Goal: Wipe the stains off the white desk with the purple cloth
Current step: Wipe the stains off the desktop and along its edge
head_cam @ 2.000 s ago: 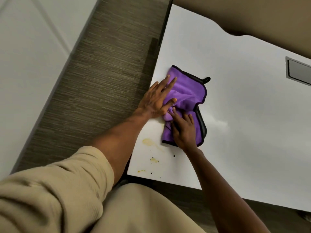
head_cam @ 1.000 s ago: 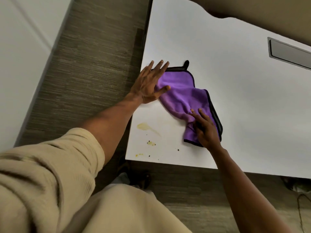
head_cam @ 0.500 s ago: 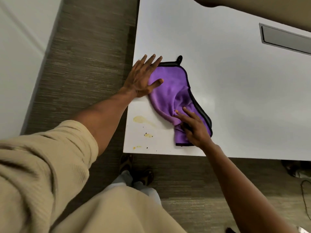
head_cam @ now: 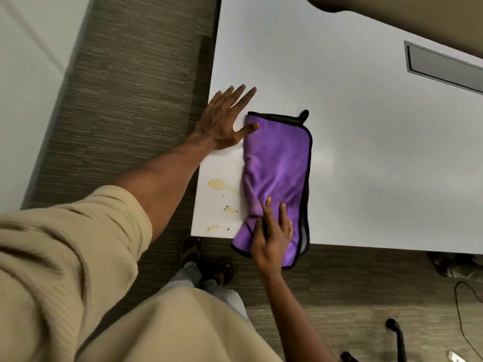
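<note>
The purple cloth (head_cam: 278, 163) with black trim lies lengthwise on the white desk (head_cam: 366, 152), and its near end hangs over the desk's front edge. My right hand (head_cam: 273, 236) presses down on that bunched near end. My left hand (head_cam: 224, 118) lies flat on the desk by its left edge, fingers spread, and only the thumb touches the cloth's far left corner. Just left of the cloth, in the desk's near left corner, are a yellow smear (head_cam: 218, 184), a small yellow spot with dark specks (head_cam: 230, 209) and more specks (head_cam: 213, 227).
A grey rectangular slot (head_cam: 444, 66) is set into the desk at the far right. Below the desk's front edge are grey carpet, my sandalled feet (head_cam: 193, 250), a thin cable (head_cam: 464, 309) and a black object (head_cam: 394, 327).
The cloth has been dragged toward the desk's front edge and now hangs over it. My right hand moved with it. My left hand slid off the cloth; only its thumb stays on.
</note>
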`<state>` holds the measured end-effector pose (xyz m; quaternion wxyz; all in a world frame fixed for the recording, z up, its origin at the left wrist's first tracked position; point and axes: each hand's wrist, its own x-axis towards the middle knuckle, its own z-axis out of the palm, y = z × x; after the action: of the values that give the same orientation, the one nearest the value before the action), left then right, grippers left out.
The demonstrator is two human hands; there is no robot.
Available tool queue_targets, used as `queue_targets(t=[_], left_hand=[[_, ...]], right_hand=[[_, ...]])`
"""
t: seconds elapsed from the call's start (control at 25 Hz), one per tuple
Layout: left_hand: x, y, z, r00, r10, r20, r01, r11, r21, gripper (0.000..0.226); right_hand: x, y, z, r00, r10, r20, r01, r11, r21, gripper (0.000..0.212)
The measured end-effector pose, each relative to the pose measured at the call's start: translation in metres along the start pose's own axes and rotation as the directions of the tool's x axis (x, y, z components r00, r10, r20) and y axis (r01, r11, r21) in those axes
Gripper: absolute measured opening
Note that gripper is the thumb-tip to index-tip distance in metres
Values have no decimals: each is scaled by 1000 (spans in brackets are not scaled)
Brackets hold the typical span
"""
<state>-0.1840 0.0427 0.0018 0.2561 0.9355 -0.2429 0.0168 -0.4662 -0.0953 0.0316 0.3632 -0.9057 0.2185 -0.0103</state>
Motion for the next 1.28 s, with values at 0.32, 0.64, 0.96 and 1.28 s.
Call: queue_targets(t=[0.32, 0.64, 0.96, 1.28], left_hand=[[-2, 0, -3, 1000, -1, 23, 2, 1000, -24, 86], [-21, -4, 2, 993, 104, 59, -104, 995, 7, 82], [-17, -2, 5, 999, 44, -11, -45, 998, -34, 81], [-20, 0, 0, 998, 59, 30, -59, 998, 6, 84]], right_hand=[[52, -4, -29, 970, 225, 91, -243, 879, 410, 33], [1, 39, -35, 923, -288, 254, 337, 924, -180, 53], [23, 35, -17, 863, -289, 416, 460, 789, -407, 88], [61, 16, 2, 942, -199, 269, 319, 775, -545, 70]])
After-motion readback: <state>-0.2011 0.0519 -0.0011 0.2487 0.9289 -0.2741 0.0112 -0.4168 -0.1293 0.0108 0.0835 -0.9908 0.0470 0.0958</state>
